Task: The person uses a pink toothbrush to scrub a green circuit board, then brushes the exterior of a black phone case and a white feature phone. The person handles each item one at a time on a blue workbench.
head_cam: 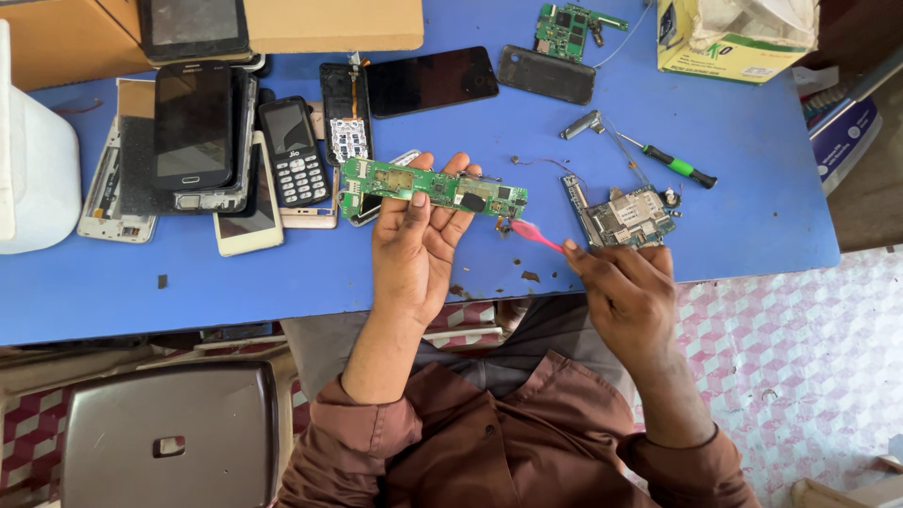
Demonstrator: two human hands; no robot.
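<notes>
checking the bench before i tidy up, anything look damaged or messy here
Yes. Small brown crumbs of debris lie scattered on the blue table near its front edge, below the long green circuit board held in the left hand. Several phones lie opened up, boards bare.

Rolled-up brown shirt sleeves, grey trousers

green circuit board [433,186] | long, level, held above table | pink brush [534,234] | bristles at board's right end
</notes>
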